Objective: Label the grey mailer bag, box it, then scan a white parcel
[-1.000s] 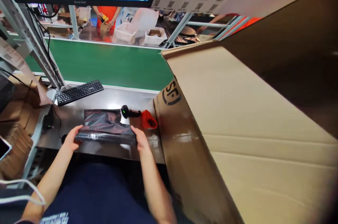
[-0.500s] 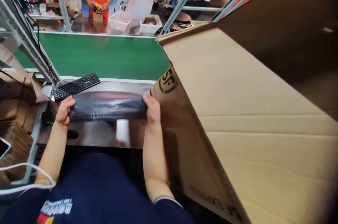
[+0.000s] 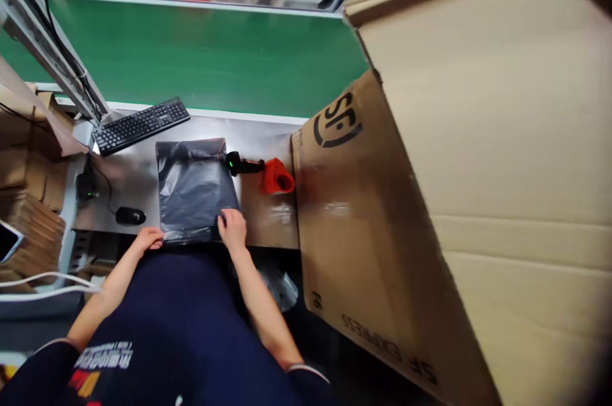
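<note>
A flat package in a black plastic bag (image 3: 194, 186) lies on the steel worktable (image 3: 268, 215), lengthwise away from me. My left hand (image 3: 148, 239) grips its near left corner at the table's front edge. My right hand (image 3: 233, 229) sits on its near right corner with the fingers curled over the plastic. Just past the bag's far right corner lie a black handheld scanner (image 3: 243, 165) with a green light and a red object (image 3: 276, 178).
A big SF-marked cardboard box (image 3: 430, 202) fills the right side, against the table. A black keyboard (image 3: 141, 125) and mouse (image 3: 130, 216) lie at the left, a green conveyor belt (image 3: 205, 55) runs behind, and flat cartons (image 3: 29, 227) are stacked at far left.
The package was held up by both ends and turned; it now lies flat on the table, long side away from me, with both hands at its near corners. My view has tilted downward.
</note>
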A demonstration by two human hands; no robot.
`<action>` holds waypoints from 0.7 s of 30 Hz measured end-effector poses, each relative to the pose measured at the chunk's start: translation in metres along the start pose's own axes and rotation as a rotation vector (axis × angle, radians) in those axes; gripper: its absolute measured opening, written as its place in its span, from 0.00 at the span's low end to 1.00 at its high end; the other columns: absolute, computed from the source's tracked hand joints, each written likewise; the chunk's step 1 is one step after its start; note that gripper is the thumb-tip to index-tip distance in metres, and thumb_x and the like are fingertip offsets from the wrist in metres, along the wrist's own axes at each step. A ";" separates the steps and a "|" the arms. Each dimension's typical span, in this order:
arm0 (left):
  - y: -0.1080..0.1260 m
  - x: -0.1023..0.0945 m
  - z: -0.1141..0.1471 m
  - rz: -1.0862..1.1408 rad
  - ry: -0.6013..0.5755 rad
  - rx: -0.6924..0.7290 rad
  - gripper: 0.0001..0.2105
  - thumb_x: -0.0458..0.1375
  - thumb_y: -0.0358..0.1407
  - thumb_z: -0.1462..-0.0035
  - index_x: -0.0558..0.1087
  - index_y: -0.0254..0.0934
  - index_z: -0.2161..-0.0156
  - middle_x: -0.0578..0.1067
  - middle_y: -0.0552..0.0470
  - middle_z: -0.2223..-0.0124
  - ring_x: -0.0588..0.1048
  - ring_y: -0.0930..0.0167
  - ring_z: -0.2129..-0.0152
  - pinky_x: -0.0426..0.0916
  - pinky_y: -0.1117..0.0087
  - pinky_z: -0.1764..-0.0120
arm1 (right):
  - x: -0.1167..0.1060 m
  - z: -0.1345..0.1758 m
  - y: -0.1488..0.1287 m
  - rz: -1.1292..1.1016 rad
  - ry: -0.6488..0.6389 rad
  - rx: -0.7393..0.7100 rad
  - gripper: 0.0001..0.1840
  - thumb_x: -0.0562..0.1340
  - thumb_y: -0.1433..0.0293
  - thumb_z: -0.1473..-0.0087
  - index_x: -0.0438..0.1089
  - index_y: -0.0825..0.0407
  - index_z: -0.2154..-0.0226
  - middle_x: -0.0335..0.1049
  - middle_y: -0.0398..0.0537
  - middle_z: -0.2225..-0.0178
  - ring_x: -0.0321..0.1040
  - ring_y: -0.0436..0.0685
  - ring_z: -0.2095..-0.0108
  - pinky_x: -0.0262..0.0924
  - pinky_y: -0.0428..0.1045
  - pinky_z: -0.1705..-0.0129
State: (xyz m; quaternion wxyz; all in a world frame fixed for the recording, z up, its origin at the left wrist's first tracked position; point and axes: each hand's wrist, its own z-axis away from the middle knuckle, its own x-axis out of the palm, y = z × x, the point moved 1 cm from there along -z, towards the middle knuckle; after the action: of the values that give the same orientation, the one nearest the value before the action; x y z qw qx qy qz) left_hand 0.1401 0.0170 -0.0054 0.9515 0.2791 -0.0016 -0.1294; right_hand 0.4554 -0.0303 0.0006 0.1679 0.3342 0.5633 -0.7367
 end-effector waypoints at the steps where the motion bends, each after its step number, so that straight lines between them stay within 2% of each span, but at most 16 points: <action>1: -0.006 -0.001 0.001 -0.013 -0.016 -0.025 0.20 0.79 0.42 0.65 0.74 0.34 0.74 0.76 0.51 0.77 0.77 0.68 0.77 0.71 0.69 0.71 | 0.013 0.006 -0.012 0.012 -0.134 -0.105 0.16 0.55 0.67 0.36 0.76 0.54 0.55 0.74 0.60 0.51 0.66 0.65 0.47 0.56 0.59 0.39; 3: -0.018 -0.002 0.003 -0.025 -0.047 -0.059 0.19 0.80 0.41 0.67 0.76 0.33 0.75 0.80 0.47 0.74 0.79 0.67 0.75 0.71 0.69 0.70 | 0.043 0.019 -0.037 -0.037 -0.363 -0.242 0.12 0.58 0.68 0.36 0.78 0.52 0.61 0.76 0.51 0.59 0.68 0.60 0.55 0.60 0.53 0.44; 4: -0.023 -0.002 0.005 -0.024 -0.059 -0.067 0.19 0.80 0.41 0.67 0.77 0.33 0.75 0.81 0.46 0.72 0.79 0.67 0.75 0.72 0.69 0.69 | 0.057 0.025 -0.048 -0.065 -0.436 -0.281 0.10 0.60 0.69 0.37 0.78 0.51 0.63 0.75 0.47 0.62 0.69 0.57 0.58 0.61 0.51 0.47; 7: -0.032 -0.001 0.010 0.002 -0.087 -0.047 0.18 0.79 0.41 0.66 0.79 0.33 0.73 0.82 0.47 0.71 0.80 0.69 0.73 0.74 0.68 0.64 | 0.089 0.036 -0.071 -0.131 -0.551 -0.345 0.06 0.64 0.71 0.42 0.78 0.51 0.64 0.75 0.41 0.67 0.68 0.53 0.62 0.62 0.47 0.51; 10: -0.034 0.000 0.014 0.027 -0.113 0.001 0.17 0.79 0.40 0.65 0.80 0.33 0.72 0.80 0.49 0.73 0.80 0.69 0.71 0.74 0.68 0.61 | 0.099 0.039 -0.080 -0.180 -0.590 -0.358 0.06 0.65 0.70 0.42 0.78 0.53 0.67 0.74 0.41 0.68 0.67 0.52 0.62 0.61 0.47 0.48; 16: -0.030 0.001 0.014 0.020 -0.118 0.059 0.14 0.76 0.39 0.62 0.80 0.33 0.73 0.79 0.50 0.75 0.78 0.69 0.73 0.74 0.68 0.62 | 0.103 0.039 -0.084 -0.252 -0.549 -0.295 0.10 0.66 0.65 0.47 0.74 0.49 0.77 0.71 0.41 0.74 0.67 0.52 0.66 0.61 0.49 0.49; 19: -0.029 0.002 0.012 -0.002 -0.107 0.066 0.13 0.75 0.39 0.60 0.80 0.33 0.72 0.80 0.49 0.73 0.77 0.70 0.74 0.73 0.68 0.64 | 0.101 0.039 -0.073 -0.288 -0.410 -0.165 0.09 0.65 0.61 0.49 0.74 0.47 0.77 0.73 0.43 0.73 0.70 0.55 0.66 0.64 0.50 0.52; 21: -0.030 -0.001 0.011 -0.023 -0.086 0.063 0.12 0.74 0.38 0.60 0.78 0.34 0.74 0.81 0.49 0.73 0.77 0.70 0.75 0.72 0.69 0.65 | 0.086 0.039 -0.049 -0.297 -0.238 -0.009 0.13 0.60 0.57 0.47 0.75 0.46 0.73 0.76 0.47 0.69 0.71 0.59 0.65 0.66 0.53 0.54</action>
State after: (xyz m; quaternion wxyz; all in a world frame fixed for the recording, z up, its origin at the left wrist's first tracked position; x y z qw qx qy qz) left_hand 0.1312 -0.0130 -0.0120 0.9398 0.3030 -0.0432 -0.1519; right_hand 0.3512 -0.0405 -0.0175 0.1241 0.1571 0.5862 -0.7850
